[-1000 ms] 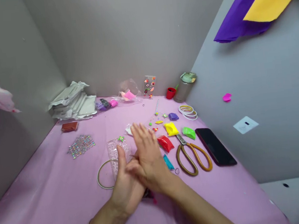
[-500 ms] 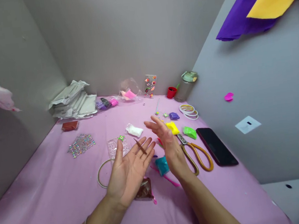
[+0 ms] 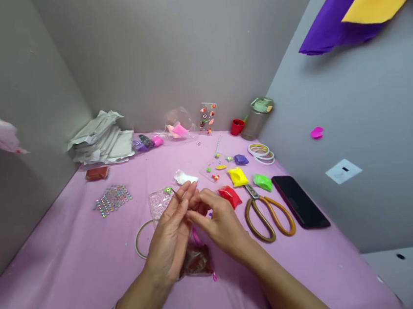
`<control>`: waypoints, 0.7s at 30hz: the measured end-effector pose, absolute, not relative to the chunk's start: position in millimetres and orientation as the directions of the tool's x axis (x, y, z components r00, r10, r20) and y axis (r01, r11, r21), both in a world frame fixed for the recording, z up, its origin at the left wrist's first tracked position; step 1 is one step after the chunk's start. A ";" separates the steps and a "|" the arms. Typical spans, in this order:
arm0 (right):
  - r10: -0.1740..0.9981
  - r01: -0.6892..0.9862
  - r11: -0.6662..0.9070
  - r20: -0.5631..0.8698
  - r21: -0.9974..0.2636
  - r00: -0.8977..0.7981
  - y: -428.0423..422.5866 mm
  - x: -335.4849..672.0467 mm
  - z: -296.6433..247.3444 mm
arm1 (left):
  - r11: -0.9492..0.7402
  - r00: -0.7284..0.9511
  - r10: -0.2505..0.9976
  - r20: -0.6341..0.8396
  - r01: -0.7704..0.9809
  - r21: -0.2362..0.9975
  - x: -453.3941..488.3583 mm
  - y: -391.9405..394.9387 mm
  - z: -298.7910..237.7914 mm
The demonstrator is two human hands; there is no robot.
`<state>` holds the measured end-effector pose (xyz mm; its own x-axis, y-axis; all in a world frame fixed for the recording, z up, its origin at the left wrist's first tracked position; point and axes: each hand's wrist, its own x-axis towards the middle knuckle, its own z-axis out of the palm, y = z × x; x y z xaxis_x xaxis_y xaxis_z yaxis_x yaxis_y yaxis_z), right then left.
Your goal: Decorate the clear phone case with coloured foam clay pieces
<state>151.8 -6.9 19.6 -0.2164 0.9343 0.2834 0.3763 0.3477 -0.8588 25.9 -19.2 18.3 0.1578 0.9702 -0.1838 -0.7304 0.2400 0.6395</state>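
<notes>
My left hand (image 3: 169, 237) is closed, its fingers and thumb around a thin brown clay roll (image 3: 176, 195), whose pointed end sticks out by the index finger. Against its fingertips, my right hand (image 3: 216, 217) makes a pinch; what lies between those fingers is hidden. Below the hands is a clear packet of brown clay (image 3: 196, 261) beside a pink tool (image 3: 214, 275), partly covered. Just beyond them lie a white clay packet (image 3: 185, 177), a red packet (image 3: 230, 196) and a clear textured sheet (image 3: 157, 204).
Scissors (image 3: 259, 220) and a black phone (image 3: 300, 201) lie on the right. Yellow (image 3: 237, 176) and green (image 3: 262, 182) packets sit behind the scissors. A hoop (image 3: 137, 240) and gem stickers (image 3: 113, 200) are on the left. A bottle (image 3: 258, 119) and red cup (image 3: 237, 126) stand at the back.
My left palm, flat with the brown roll lying on its fingers, has curled closed around it. My right hand has come down and pinched in against the left fingertips.
</notes>
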 end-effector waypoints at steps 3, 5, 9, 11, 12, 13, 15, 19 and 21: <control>0.957 0.159 0.220 0.181 -0.963 -0.227 -4.6 153.0 23.6 | 0.225 0.159 0.974 -0.159 -0.681 0.697 21.5 -19.1 22.6; 0.961 0.053 0.119 0.101 -0.992 -0.256 -2.9 154.7 25.8 | 0.191 0.141 0.981 -0.130 -0.623 0.759 17.1 -17.3 24.4; 0.958 -0.064 -0.012 0.007 -0.998 -0.286 -0.8 158.5 24.7 | 0.127 0.102 0.991 -0.087 -0.508 0.852 8.9 -13.7 25.0; 0.954 -0.097 -0.046 -0.015 -0.994 -0.300 -0.7 159.5 23.6 | 0.106 0.088 0.993 -0.072 -0.480 0.871 6.5 -12.7 24.0; 0.951 -0.102 -0.055 -0.021 -0.993 -0.309 -1.0 159.6 23.6 | 0.097 0.087 0.994 -0.063 -0.470 0.877 5.8 -12.3 23.4; 0.946 -0.100 -0.058 -0.023 -0.993 -0.322 -1.3 159.7 24.0 | 0.089 0.088 0.995 -0.055 -0.458 0.885 5.2 -11.9 22.7; 0.934 -0.094 -0.055 -0.018 -0.994 -0.356 -2.0 159.7 25.6 | 0.080 0.096 0.994 -0.044 -0.415 0.906 4.1 -10.9 21.3; 0.918 -0.124 -0.066 -0.012 -0.990 -0.397 -2.3 159.8 26.9 | 0.062 0.083 0.996 -0.038 -0.307 0.950 1.1 -7.2 19.1; 0.914 -0.144 -0.097 -0.031 -0.985 -0.404 -2.2 159.7 25.9 | 0.051 0.073 0.997 -0.032 -0.266 0.963 -0.8 -5.4 18.0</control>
